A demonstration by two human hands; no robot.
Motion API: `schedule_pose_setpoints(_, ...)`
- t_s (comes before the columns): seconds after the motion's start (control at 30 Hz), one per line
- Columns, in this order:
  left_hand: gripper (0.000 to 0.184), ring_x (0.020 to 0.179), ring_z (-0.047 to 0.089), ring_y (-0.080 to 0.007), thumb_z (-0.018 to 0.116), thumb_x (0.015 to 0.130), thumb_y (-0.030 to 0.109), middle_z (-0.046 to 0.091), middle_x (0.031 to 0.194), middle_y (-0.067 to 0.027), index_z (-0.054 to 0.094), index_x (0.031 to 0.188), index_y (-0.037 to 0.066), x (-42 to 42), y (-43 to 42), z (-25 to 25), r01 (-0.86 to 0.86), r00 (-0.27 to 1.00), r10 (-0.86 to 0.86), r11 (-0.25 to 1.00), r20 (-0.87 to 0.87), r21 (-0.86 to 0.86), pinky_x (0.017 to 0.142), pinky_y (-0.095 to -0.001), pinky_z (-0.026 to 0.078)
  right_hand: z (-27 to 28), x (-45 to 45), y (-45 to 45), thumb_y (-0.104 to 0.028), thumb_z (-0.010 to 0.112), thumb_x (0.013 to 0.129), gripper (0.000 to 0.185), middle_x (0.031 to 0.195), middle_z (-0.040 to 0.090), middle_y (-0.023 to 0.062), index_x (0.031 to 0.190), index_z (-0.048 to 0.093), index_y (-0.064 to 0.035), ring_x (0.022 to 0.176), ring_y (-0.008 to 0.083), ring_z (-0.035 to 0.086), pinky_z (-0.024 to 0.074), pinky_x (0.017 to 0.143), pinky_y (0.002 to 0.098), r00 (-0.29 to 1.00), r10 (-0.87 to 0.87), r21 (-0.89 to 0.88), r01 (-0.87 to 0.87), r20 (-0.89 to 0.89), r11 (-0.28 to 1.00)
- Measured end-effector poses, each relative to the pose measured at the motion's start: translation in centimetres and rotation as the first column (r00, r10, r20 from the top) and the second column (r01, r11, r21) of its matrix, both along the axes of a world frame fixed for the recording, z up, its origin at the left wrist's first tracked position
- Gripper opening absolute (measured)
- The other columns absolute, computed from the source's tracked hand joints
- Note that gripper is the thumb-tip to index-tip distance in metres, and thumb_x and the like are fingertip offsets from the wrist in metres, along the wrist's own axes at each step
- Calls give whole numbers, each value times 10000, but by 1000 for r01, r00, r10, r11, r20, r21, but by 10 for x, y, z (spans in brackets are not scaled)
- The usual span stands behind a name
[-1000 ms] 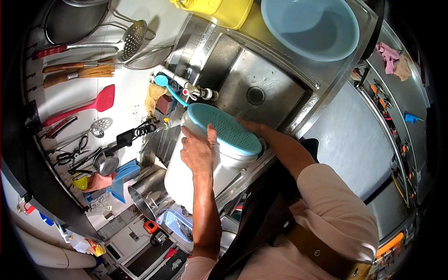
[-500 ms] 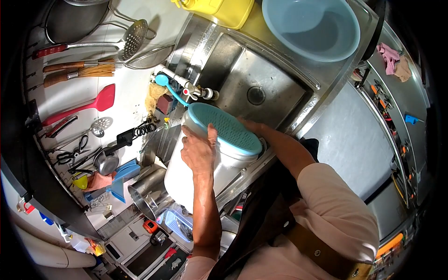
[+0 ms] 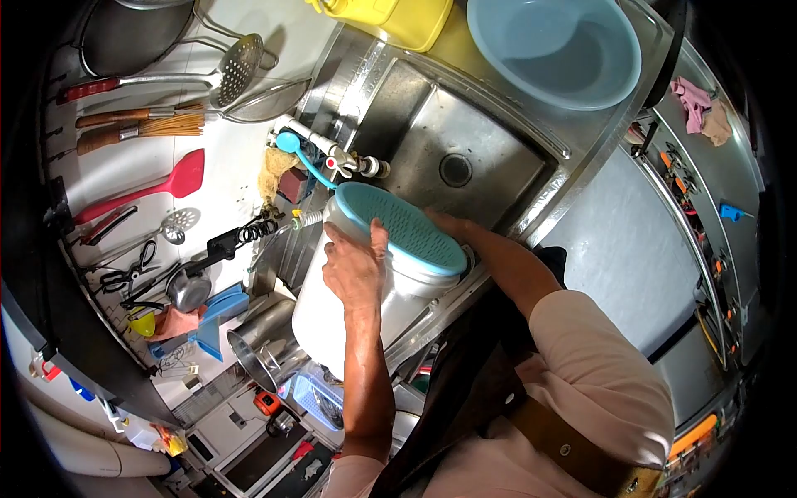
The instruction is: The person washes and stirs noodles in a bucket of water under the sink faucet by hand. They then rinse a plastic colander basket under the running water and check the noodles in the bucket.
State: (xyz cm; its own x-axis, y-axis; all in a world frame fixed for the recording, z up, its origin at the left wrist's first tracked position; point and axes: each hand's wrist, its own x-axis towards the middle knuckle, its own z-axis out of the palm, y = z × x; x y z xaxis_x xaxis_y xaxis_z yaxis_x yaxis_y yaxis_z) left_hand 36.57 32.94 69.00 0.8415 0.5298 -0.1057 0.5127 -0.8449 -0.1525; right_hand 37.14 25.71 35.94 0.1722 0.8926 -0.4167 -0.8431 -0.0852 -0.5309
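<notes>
We hold white bucket (image 3: 324, 319) tilted beside sink (image 3: 494, 149), blue strainer (image 3: 403, 228) across its mouth. Our left hand (image 3: 354, 270) on bucket's side, touching strainer's rim; our right hand (image 3: 451, 227) at strainer's far edge, partly hidden. Tap (image 3: 357, 165) beside sink. We see blue basin (image 3: 502, 54), yellow jug (image 3: 394, 21) beyond sink; red spatula (image 3: 184, 176) hangs at wall (image 3: 237, 170).

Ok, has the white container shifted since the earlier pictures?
No. The white container shows no visible shift in any direction, judged against the sink drain.
</notes>
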Motion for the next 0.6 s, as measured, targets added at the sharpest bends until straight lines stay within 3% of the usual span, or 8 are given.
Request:
schedule_pose_setpoints(0.13, 922, 842, 704, -451, 632, 872, 610, 677, 956, -311, 430, 1351, -152, 0, 0, 0, -1, 1000, 2, 1000, -4, 5, 744, -490, 569, 8, 0, -3, -596, 205, 1055, 731, 1515, 458, 173, 1503, 436, -67, 1364, 299, 471, 389, 1123, 425, 997, -49, -63, 46, -54, 997)
schedule_pose_setpoints(0.23, 921, 845, 704, -450, 632, 871, 612, 676, 952, -310, 429, 1350, -148, 0, 0, 0, -5, 1000, 5, 1000, -11, 1, 745, -489, 570, 30, 6, -11, -615, 197, 1049, 728, 1563, 396, 177, 1552, 369, -119, 1388, 342, 437, 334, 1157, 462, 1000, -20, -105, 18, -20, 994)
schedule_pose_setpoints(0.6, 919, 846, 702, -456, 630, 867, 616, 675, 961, -311, 429, 1348, -141, -1, -2, 0, -5, 1000, 5, 1000, 9, -3, 758, -491, 569, 18, 4, -5, -586, 228, 1057, 701, 1542, 418, 182, 1536, 386, -98, 1361, 330, 465, 372, 1127, 465, 999, -30, -43, 28, -36, 999)
